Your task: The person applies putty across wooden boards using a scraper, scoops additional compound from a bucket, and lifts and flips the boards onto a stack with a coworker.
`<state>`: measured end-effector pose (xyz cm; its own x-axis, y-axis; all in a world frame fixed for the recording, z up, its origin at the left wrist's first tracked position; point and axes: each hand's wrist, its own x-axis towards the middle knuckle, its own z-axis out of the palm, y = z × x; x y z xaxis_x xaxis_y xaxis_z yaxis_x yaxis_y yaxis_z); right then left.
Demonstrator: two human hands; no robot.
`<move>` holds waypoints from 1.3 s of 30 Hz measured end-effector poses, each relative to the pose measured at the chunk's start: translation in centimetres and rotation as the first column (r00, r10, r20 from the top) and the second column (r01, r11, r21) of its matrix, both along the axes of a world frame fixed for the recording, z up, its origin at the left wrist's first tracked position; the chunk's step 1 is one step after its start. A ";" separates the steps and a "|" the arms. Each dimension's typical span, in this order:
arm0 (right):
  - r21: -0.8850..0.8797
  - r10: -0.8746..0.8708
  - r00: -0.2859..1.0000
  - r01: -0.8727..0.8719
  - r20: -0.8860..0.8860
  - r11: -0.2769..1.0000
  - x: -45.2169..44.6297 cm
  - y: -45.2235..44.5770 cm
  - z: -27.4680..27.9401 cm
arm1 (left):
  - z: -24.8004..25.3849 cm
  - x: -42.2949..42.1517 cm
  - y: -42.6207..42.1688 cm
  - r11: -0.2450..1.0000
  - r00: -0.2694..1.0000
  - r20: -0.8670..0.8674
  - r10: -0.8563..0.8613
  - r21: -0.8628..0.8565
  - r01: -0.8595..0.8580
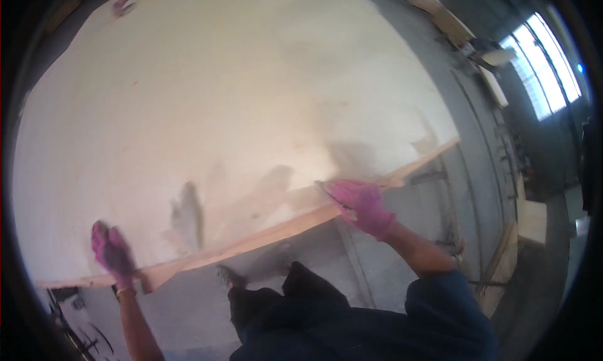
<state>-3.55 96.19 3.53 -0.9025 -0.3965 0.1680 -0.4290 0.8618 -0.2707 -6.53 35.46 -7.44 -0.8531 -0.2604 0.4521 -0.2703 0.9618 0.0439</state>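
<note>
A large pale sheet, which looks like wood veneer (239,97), spreads in front of me, with a ragged strip (276,233) along its near edge. My left hand (114,251), in a pink glove with dark smudges, lies on the sheet near its left front corner, fingers stretched out. My right hand (361,205), also in a pink glove, is at the near edge on the right, its fingers closed together. A thin dark line runs along those fingers; whether it is a tool or dirt I cannot make out. Grey stains mark the sheet between my hands.
Another person's hand (124,0) touches the far left edge of the sheet. Below the near edge are the grey floor (326,254) and my feet. Wooden boards (502,260) stand to the right, and a bright window (543,66) is at the upper right.
</note>
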 end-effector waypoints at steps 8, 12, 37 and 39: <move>-0.606 -0.146 0.793 0.556 0.591 0.569 -7.0 -19.2 1.0 | 4.2 -0.9 -1.8 0.969 0.955 0.176 -0.240 -0.016 0.247; -0.644 -0.240 0.887 0.454 0.395 0.616 -11.8 -24.3 -1.1 | 1.0 -3.6 -18.3 0.972 0.974 0.095 -0.207 -0.090 0.215; -0.519 0.035 0.518 0.852 0.855 0.063 10.0 -49.1 -1.6 | 5.0 -5.6 -33.3 0.821 0.778 0.291 -0.557 0.052 0.568; -0.663 -0.018 0.665 0.746 0.746 0.068 10.4 -52.2 -1.2 | 4.2 -7.8 -38.1 0.814 0.777 0.243 -0.581 0.212 0.541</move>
